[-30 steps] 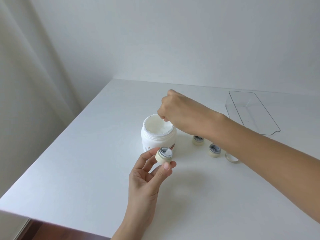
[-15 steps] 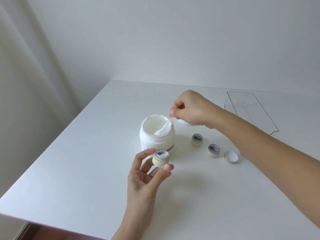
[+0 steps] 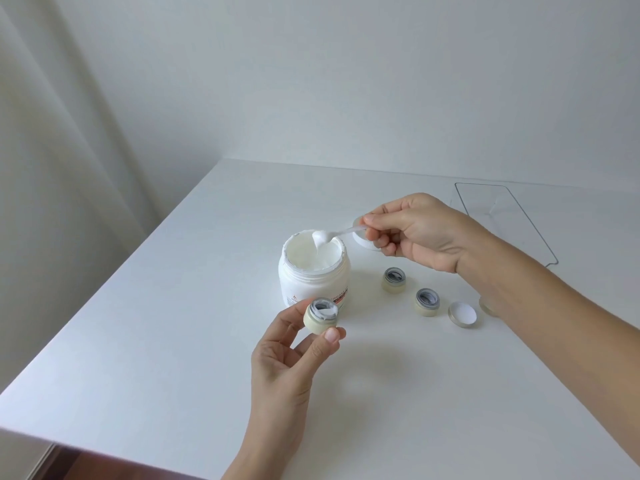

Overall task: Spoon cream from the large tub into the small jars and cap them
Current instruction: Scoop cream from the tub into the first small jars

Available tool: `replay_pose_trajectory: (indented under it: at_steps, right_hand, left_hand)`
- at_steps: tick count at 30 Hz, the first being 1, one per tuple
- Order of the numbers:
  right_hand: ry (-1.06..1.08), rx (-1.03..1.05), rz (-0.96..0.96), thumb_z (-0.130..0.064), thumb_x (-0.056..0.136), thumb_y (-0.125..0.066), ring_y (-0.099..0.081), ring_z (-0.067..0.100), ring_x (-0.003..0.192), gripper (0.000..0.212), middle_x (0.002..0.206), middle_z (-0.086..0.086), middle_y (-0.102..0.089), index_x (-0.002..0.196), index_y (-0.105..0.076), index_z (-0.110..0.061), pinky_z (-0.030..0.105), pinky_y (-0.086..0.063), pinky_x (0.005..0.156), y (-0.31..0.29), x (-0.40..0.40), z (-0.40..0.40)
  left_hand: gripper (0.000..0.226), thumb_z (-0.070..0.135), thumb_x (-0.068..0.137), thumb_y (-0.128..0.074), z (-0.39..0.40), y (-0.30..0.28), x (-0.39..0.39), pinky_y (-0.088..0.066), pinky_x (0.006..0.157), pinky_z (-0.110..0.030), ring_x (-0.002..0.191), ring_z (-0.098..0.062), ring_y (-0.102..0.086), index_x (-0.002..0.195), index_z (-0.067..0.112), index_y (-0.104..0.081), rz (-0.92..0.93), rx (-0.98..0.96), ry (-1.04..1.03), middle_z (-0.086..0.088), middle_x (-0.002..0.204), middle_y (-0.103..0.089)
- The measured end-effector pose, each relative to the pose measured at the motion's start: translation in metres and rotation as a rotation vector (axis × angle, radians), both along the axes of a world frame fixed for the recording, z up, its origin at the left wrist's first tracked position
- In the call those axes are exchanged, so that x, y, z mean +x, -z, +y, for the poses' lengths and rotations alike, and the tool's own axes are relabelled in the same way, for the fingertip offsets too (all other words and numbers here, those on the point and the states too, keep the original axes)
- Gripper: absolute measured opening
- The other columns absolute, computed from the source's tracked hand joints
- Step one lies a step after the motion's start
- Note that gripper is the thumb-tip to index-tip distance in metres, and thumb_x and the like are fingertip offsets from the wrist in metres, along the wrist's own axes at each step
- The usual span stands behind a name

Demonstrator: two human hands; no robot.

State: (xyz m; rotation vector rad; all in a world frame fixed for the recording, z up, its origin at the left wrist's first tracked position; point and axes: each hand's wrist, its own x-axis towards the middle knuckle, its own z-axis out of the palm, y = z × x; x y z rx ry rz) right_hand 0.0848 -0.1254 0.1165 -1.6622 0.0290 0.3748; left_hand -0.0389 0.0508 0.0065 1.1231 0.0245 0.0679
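Note:
A large white tub [image 3: 313, 275] of cream stands open at the table's middle. My right hand [image 3: 415, 230] pinches a small white spoon [image 3: 337, 233] whose bowl, loaded with cream, hovers over the tub's far rim. In front of the tub my left hand [image 3: 287, 362] holds up a small cream-coloured jar [image 3: 321, 317] between thumb and fingers; some cream sits inside it. Two more small open jars [image 3: 394, 279] [image 3: 427, 302] stand to the right of the tub. A small cap [image 3: 462, 315] lies upside down beside them, and another cap [image 3: 486, 305] is partly hidden by my right forearm.
The tub's white lid [image 3: 360, 237] lies behind the tub, partly under my right hand. A clear plastic tray [image 3: 502, 216] stands at the back right. The table's left edge [image 3: 138, 271] and near edge drop off. A wall rises just behind the table.
My right hand has lifted the spoon out of the tub with a lump of cream and drawn back to the right. My left hand with the jar has barely moved.

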Motion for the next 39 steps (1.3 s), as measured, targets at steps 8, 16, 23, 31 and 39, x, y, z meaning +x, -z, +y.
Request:
replay_pose_trajectory:
  at_steps: [8, 16, 23, 31, 39]
  right_hand:
    - [-0.093, -0.012, 0.0, -0.006, 0.09, -0.059, -0.047, 0.012, 0.056, 0.014, 0.059, 0.002, -0.064, 0.08, -0.068, -0.005, 0.018, -0.04, 0.052, 0.009, -0.041, -0.005]
    - [-0.065, -0.207, -0.119, -0.013, 0.09, -0.062, -0.048, 0.007, 0.053, 0.012, 0.062, -0.001, -0.07, 0.082, -0.07, -0.009, 0.017, -0.041, 0.058, 0.022, -0.053, -0.005]
    - [0.029, -0.243, -0.29, -0.017, 0.092, -0.061, -0.038, 0.023, 0.061, 0.015, 0.063, -0.004, -0.072, 0.08, -0.069, -0.013, 0.015, -0.031, 0.041, 0.02, -0.058, -0.009]
    - [0.072, -0.344, -0.845, -0.02, 0.089, -0.064, -0.066, 0.004, 0.069, 0.007, 0.076, -0.01, -0.073, 0.091, -0.071, -0.022, 0.013, -0.047, 0.064, 0.03, -0.086, -0.006]
    - [-0.183, -0.604, -1.396, 0.009, 0.084, -0.062, -0.047, 0.021, 0.073, 0.021, 0.081, 0.006, -0.065, 0.102, -0.069, 0.002, 0.022, -0.045, 0.067, 0.049, -0.094, -0.017]
  left_hand:
    - [0.044, 0.023, 0.066, -0.083, 0.0, 0.0, 0.0, -0.057, 0.075, -0.023, 0.089, -0.024, -0.075, 0.109, 0.02, -0.075, -0.003, -0.016, -0.001, -0.001, 0.109, -0.075]
    - [0.045, 0.022, 0.064, -0.084, 0.0, -0.001, -0.001, -0.057, 0.074, -0.023, 0.087, -0.025, -0.076, 0.109, 0.022, -0.075, -0.001, -0.034, -0.002, -0.001, 0.107, -0.076]
    - [0.046, 0.022, 0.063, -0.084, -0.001, -0.003, -0.001, -0.057, 0.073, -0.023, 0.086, -0.025, -0.076, 0.108, 0.02, -0.076, 0.012, -0.045, 0.002, -0.002, 0.107, -0.076]
    - [0.037, 0.026, 0.065, -0.082, -0.002, -0.004, -0.001, -0.057, 0.073, -0.022, 0.088, -0.025, -0.076, 0.101, 0.015, -0.077, 0.021, -0.041, 0.005, -0.004, 0.091, -0.077]
    - [0.033, 0.028, 0.063, -0.081, -0.001, -0.006, -0.002, -0.057, 0.072, -0.022, 0.088, -0.024, -0.076, 0.094, 0.016, -0.079, 0.036, -0.062, -0.002, -0.005, 0.086, -0.077]
